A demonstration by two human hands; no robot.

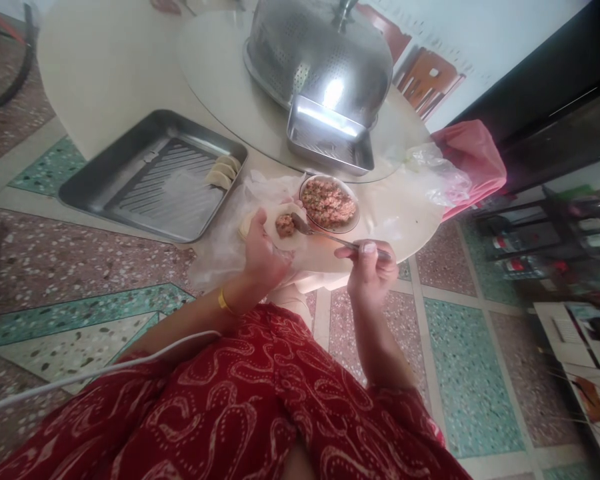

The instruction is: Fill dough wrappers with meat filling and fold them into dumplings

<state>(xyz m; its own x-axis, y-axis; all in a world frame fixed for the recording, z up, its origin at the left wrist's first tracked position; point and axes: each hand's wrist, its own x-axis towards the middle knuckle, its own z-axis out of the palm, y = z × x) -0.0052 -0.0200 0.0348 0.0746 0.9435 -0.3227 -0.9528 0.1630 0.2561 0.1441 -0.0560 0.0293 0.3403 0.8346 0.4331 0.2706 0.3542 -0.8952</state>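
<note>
My left hand point(266, 252) holds a round dumpling wrapper point(296, 244) flat across its fingers. A lump of meat filling point(285, 225) rests near the wrapper's middle. My right hand point(373, 267) is closed round the handle of a metal spoon point(333, 238), whose tip touches the filling. Just beyond the wrapper stands a bowl point(359, 217) full of chopped meat filling point(329, 202). Beside my left hand, more pale wrappers point(243, 229) lie partly hidden on a thin plastic bag point(215, 250). Several folded dumplings point(223, 172) sit in the right corner of a metal tray point(145, 223).
A glass turntable point(220, 87) on the round table point(85, 73) carries a perforated metal dome point(325, 53) and a small metal pan point(330, 160). A pink bag point(475, 160) hangs at the right edge. A white cable point(105, 369) crosses near my left arm.
</note>
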